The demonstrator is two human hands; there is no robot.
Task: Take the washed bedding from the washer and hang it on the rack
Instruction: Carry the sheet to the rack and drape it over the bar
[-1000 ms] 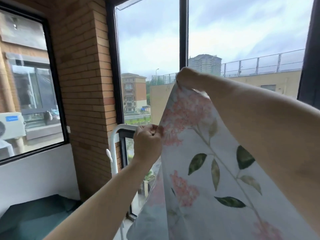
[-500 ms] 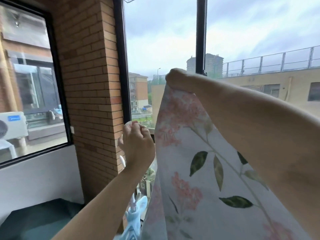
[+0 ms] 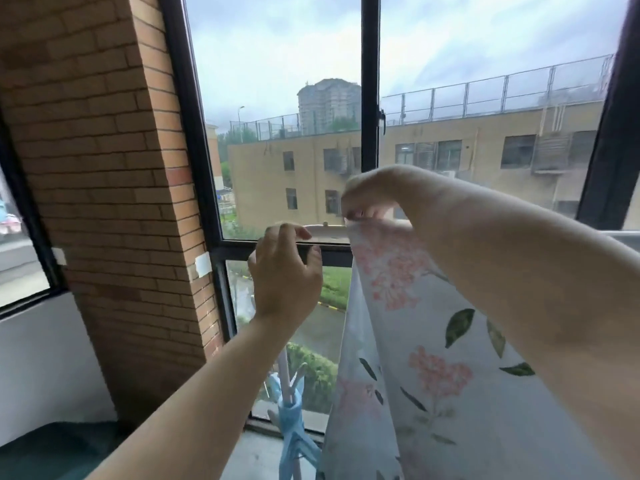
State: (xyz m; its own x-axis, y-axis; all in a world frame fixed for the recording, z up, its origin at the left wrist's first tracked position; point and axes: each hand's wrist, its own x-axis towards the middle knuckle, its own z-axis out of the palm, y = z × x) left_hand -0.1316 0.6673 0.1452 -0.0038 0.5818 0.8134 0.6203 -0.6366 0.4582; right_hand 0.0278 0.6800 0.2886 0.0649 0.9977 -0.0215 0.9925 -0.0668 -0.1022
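1. While the right hand pinches the top edge of the floral bedding, the cloth hangs down on the right, its top at the white rack rail.
2. The left hand is apart, just left, with fingers curled at the rail's end; I cannot tell whether it grips.
3. Blue clips sit low, between the brick pillar and the bedding.

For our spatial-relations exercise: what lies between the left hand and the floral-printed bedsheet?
A bare stretch of white rack rail, from the left hand to the floral-printed white bedsheet; head view.
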